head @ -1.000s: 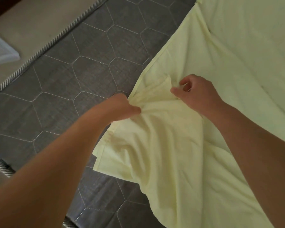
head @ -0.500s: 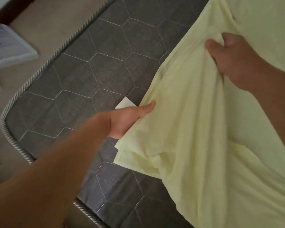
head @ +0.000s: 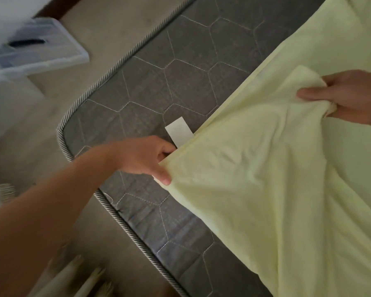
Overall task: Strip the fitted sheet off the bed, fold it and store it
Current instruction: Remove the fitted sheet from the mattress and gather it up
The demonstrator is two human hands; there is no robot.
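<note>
Head view: the pale yellow fitted cotton sheet (head: 255, 179) drapes over the grey hexagon-quilted mattress (head: 180, 82) toward 4 o'clock. The left hand (head: 144, 157) pinches its edge; the right hand (head: 347, 97), at 2 o'clock, grips bunched fabric.

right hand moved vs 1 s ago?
Yes. The right hand, gripping the sheet, has pulled rightward, away from the mattress corner and the left hand.

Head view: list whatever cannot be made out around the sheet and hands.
Head view:
- Left hand: fingers hidden under the fitted sheet's edge.
- White label on the mattress: lower end covered by the sheet.
- Plastic box, top left: blurred, contents unreadable.
- Sheet's extent: cut off by right and bottom frame edges.
</note>
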